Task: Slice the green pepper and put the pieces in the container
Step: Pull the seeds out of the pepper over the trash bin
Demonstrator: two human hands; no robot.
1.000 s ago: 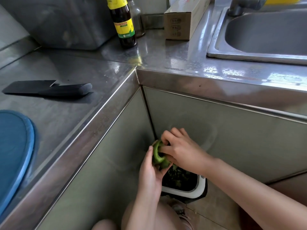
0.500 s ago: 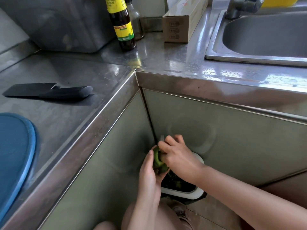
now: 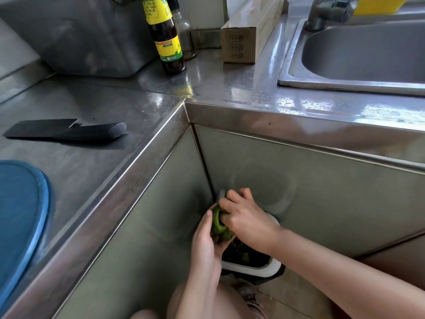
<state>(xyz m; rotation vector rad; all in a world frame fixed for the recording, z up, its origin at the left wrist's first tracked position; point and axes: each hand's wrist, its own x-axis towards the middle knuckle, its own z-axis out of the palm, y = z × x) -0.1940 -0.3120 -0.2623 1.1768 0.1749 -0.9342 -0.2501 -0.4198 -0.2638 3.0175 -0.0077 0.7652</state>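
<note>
Low in front of the cabinet corner, my left hand point(image 3: 205, 240) cups a green pepper point(image 3: 218, 223) from the left and below. My right hand point(image 3: 246, 221) has its fingers curled into the pepper's open top. Both hands hold it over a white-rimmed bin point(image 3: 257, 267) on the floor, with dark green scraps inside. A black cleaver point(image 3: 66, 132) lies flat on the steel counter at the left, and the edge of a blue cutting board point(image 3: 20, 215) shows at the far left. No container for the pieces is in view.
A dark sauce bottle point(image 3: 166, 40) with a yellow label, a clear bottle point(image 3: 184, 31) and a cardboard box point(image 3: 248, 35) stand at the counter's back corner. A steel sink point(image 3: 292, 63) with a tap point(image 3: 328, 12) fills the right. My knees show at the bottom.
Both hands with the pepper have stayed over the bin, shifting slightly; my right fingers have dug deeper into the pepper's top. The camera has drifted a little.
</note>
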